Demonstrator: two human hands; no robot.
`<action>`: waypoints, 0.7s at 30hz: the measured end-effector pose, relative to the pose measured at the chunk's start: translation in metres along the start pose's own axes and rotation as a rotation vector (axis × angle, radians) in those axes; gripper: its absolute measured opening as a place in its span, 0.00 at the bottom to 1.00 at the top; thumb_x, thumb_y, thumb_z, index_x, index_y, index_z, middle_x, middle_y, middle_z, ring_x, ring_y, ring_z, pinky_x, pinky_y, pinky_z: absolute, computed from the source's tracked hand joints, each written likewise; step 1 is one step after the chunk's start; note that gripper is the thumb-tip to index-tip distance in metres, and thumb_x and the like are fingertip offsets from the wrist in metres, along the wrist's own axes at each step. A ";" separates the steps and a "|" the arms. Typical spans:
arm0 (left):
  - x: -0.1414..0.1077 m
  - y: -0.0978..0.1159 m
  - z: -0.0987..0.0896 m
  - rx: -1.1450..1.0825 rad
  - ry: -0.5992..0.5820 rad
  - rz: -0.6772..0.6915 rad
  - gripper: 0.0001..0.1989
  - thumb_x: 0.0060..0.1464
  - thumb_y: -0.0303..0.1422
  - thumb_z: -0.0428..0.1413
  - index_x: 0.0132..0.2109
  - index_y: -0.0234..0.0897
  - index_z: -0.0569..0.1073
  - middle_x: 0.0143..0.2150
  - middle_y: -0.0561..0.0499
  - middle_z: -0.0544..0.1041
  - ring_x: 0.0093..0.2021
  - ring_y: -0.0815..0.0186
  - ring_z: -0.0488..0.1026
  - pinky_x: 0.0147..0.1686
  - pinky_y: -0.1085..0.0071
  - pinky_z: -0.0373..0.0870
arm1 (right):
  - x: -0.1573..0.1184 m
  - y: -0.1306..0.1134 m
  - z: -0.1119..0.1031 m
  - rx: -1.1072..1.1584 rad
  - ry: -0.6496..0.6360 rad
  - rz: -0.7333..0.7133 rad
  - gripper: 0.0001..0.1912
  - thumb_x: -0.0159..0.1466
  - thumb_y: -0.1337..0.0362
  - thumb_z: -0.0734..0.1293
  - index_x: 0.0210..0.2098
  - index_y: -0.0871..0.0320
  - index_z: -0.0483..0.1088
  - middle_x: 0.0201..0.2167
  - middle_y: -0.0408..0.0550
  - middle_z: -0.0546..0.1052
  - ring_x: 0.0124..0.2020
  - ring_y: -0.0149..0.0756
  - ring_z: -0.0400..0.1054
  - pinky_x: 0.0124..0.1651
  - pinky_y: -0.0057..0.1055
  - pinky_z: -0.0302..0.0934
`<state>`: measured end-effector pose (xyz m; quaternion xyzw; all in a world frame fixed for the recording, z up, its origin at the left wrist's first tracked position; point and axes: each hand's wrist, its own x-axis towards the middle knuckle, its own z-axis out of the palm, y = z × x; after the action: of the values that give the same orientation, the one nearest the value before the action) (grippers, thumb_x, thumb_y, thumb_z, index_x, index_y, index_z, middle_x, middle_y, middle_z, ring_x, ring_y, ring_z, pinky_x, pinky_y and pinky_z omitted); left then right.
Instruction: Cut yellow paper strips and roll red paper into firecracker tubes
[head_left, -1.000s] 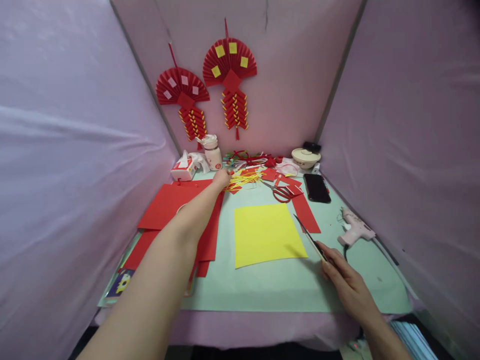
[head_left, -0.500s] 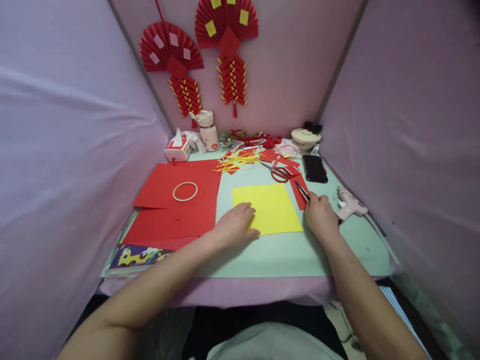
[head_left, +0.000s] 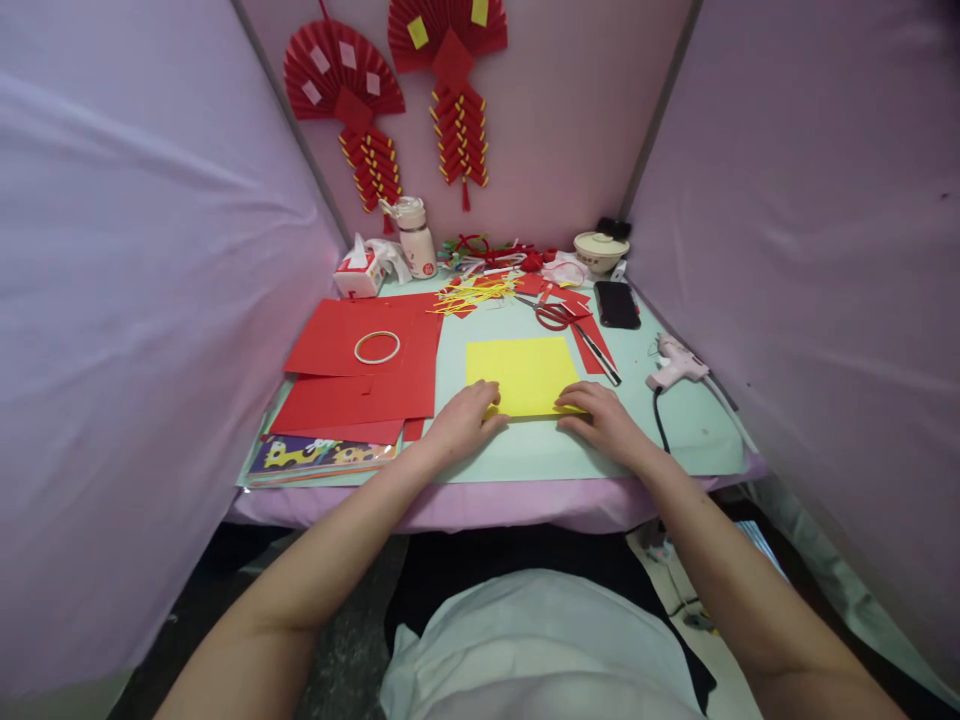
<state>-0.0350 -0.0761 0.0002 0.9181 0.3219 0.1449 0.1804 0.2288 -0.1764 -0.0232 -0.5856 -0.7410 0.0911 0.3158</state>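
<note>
Now that the cutter (head_left: 600,358) is down, right hand (head_left: 606,418): freed, half-curled at yellow sheet (head_left: 523,368), pinch unclear
Left hand (head_left: 465,418): same, opposite side

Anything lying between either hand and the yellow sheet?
Nothing visible is in the way: the left hand and right hand are both at the near edge of the yellow sheet. The cutter lies off to the right, clear of both.

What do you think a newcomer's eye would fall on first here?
Probably the bright yellow sheet in the middle of the table, with the left hand and right hand at its near edge. Next, perhaps, the red fan decorations hanging on the back wall and the red sheets left of the yellow one.
</note>
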 end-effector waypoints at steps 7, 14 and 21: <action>0.001 -0.002 0.005 0.001 0.027 0.062 0.07 0.65 0.34 0.52 0.37 0.39 0.70 0.56 0.44 0.74 0.60 0.57 0.68 0.61 0.58 0.63 | 0.003 -0.005 0.006 -0.078 0.002 0.045 0.06 0.66 0.62 0.66 0.35 0.55 0.74 0.38 0.50 0.75 0.43 0.42 0.67 0.49 0.39 0.55; 0.000 0.007 0.003 0.058 0.005 0.070 0.06 0.62 0.32 0.54 0.35 0.38 0.70 0.56 0.43 0.74 0.59 0.56 0.68 0.63 0.57 0.60 | 0.002 -0.010 0.003 -0.063 -0.034 0.185 0.07 0.65 0.62 0.66 0.32 0.55 0.73 0.37 0.48 0.76 0.44 0.41 0.67 0.48 0.39 0.51; 0.012 0.039 0.009 0.137 0.003 -0.059 0.09 0.59 0.38 0.58 0.35 0.38 0.74 0.50 0.44 0.75 0.53 0.53 0.69 0.53 0.54 0.63 | 0.008 -0.011 0.001 -0.054 -0.069 0.269 0.08 0.64 0.60 0.65 0.31 0.54 0.74 0.37 0.47 0.77 0.45 0.42 0.67 0.47 0.39 0.51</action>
<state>-0.0013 -0.0989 0.0107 0.9182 0.3583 0.1183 0.1207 0.2181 -0.1726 -0.0157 -0.6844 -0.6683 0.1327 0.2593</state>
